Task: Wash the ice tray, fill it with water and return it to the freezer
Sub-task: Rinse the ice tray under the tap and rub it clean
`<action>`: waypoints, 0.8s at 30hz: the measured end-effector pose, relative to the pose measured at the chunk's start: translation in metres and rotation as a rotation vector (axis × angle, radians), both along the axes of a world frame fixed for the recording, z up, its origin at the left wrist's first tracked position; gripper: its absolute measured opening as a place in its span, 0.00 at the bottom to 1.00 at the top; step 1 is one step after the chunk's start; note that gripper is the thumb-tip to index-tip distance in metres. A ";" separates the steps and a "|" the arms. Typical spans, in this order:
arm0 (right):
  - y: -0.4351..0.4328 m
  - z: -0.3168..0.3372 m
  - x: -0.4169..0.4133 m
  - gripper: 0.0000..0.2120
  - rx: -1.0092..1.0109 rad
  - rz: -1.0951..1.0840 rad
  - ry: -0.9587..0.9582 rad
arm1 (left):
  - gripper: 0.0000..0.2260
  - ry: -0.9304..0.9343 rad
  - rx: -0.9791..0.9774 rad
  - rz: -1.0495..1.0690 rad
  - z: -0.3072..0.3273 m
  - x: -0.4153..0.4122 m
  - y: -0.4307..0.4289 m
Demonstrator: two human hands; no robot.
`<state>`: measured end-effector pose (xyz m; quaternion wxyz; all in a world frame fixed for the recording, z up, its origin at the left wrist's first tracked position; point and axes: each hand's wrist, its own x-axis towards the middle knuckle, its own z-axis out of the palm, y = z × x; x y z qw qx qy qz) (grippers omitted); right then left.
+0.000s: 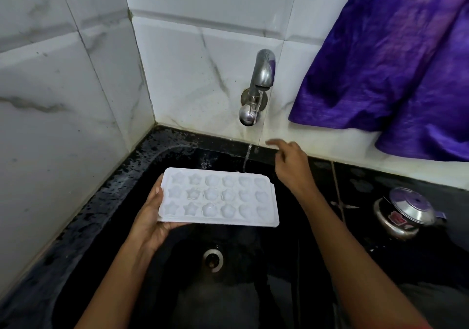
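Note:
A white plastic ice tray [218, 198] with star and round moulds is held level over the black sink [106, 217]. My left hand [149, 217] grips the tray's left end from below, thumb on its rim. Above the tray's far right corner hovers my right hand [291, 162], empty, fingers loosely spread, just right of the water stream. The chrome wall tap [261, 75] runs a thin stream [247, 157] that falls just behind the tray's far edge.
The steel drain [213, 259] lies in the sink bottom below the tray. On the black counter to the right stands a steel pressure cooker [406, 212]. A purple cloth [396, 57] hangs at the upper right. White tiled walls close the left and back.

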<state>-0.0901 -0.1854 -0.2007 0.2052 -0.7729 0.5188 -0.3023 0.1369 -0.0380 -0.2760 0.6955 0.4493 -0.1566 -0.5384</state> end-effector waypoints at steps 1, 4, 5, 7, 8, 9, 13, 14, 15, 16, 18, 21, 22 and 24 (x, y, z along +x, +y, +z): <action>0.010 -0.005 -0.007 0.23 0.008 -0.021 0.036 | 0.19 -0.002 -0.002 -0.007 0.000 -0.001 0.002; 0.039 -0.012 -0.021 0.26 0.100 -0.089 0.200 | 0.32 -0.016 -0.006 -0.044 0.007 -0.007 0.010; 0.046 -0.013 -0.024 0.27 0.137 -0.110 0.259 | 0.32 -0.029 -0.003 -0.052 0.008 -0.009 0.011; 0.059 -0.014 -0.029 0.29 0.157 -0.129 0.353 | 0.21 -0.021 -0.002 -0.039 0.008 -0.013 0.015; 0.063 -0.015 -0.031 0.29 0.155 -0.129 0.384 | 0.18 -0.012 -0.005 -0.030 0.008 -0.015 0.016; 0.067 -0.015 -0.032 0.30 0.158 -0.125 0.408 | 0.17 -0.011 -0.010 -0.029 0.009 -0.018 0.017; 0.078 -0.014 -0.035 0.30 0.167 -0.113 0.479 | 0.17 -0.004 -0.021 -0.040 0.011 -0.025 0.023; 0.080 -0.014 -0.035 0.30 0.168 -0.110 0.489 | 0.17 -0.004 -0.016 -0.038 0.012 -0.024 0.024; 0.081 -0.014 -0.035 0.30 0.169 -0.108 0.491 | 0.18 -0.001 -0.014 -0.033 0.013 -0.024 0.024; 0.082 -0.014 -0.035 0.30 0.167 -0.108 0.492 | 0.18 0.001 -0.015 -0.035 0.013 -0.023 0.024; 0.081 -0.013 -0.035 0.30 0.153 -0.103 0.493 | 0.18 -0.009 -0.021 -0.050 0.013 -0.022 0.024; 0.079 -0.012 -0.032 0.30 0.141 -0.089 0.493 | 0.18 -0.031 -0.035 -0.059 0.015 -0.022 0.024; 0.079 -0.012 -0.032 0.30 0.144 -0.084 0.498 | 0.18 -0.034 -0.041 -0.061 0.016 -0.022 0.024; 0.079 -0.012 -0.030 0.29 0.159 -0.074 0.505 | 0.18 -0.023 -0.042 -0.057 0.017 -0.023 0.025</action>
